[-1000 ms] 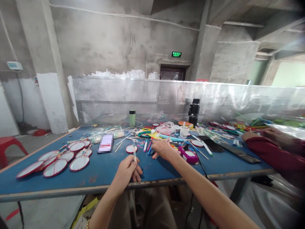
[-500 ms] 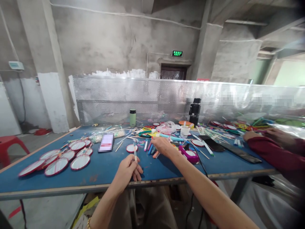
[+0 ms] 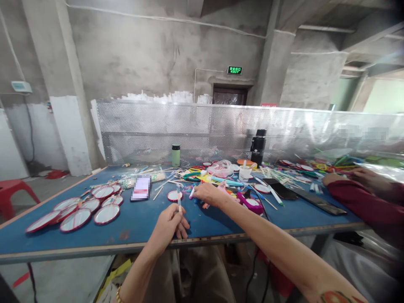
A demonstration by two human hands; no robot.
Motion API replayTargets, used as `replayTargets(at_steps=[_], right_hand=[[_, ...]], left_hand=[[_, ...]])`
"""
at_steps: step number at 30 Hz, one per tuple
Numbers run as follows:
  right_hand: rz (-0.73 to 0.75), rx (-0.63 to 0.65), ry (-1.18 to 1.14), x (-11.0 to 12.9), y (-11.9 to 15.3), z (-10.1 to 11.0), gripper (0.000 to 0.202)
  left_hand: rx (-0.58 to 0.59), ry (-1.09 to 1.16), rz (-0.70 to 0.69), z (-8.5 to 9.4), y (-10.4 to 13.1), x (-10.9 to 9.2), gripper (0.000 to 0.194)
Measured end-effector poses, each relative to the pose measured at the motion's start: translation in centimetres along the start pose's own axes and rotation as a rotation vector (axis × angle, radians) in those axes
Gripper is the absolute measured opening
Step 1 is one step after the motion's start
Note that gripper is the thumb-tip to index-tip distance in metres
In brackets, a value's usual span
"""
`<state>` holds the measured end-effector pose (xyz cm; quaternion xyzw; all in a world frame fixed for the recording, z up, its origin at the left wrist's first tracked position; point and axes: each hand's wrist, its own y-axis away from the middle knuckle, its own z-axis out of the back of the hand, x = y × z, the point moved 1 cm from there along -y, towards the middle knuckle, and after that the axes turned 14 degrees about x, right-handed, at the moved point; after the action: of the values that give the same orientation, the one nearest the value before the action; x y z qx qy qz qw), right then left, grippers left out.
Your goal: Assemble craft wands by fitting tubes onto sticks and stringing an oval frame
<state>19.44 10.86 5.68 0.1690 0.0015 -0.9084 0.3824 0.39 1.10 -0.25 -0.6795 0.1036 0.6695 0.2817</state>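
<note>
Near the front edge of the blue table [image 3: 126,232], my left hand [image 3: 173,221] pinches a flat wooden stick [image 3: 179,200] that points up and away. A round white disc with a red rim [image 3: 174,195] lies just beyond the stick. My right hand [image 3: 208,193] reaches over a pile of coloured markers, its fingertips at a white and purple marker [image 3: 192,193]. Whether they grip that marker is hard to make out. A purple pouch-like item [image 3: 251,204] lies right of my right hand.
Several red-rimmed discs [image 3: 75,219] overlap at the left, near a phone [image 3: 141,188]. Behind stand a green bottle [image 3: 176,155], a black flask [image 3: 258,148] and a white cup [image 3: 245,172]. Another person's sleeve [image 3: 356,202] rests at the right.
My right hand has moved a little left and nearer, from above the markers to the white and purple one. My left hand and its stick have hardly moved.
</note>
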Motion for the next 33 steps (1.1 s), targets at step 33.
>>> replayTargets(at_steps=[33], right_hand=[[-0.178,-1.317,-1.27,7.5,2.2,0.3,0.02]], left_hand=[[-0.007,-0.017,0.016,-0.3,-0.2,0.1,0.022]])
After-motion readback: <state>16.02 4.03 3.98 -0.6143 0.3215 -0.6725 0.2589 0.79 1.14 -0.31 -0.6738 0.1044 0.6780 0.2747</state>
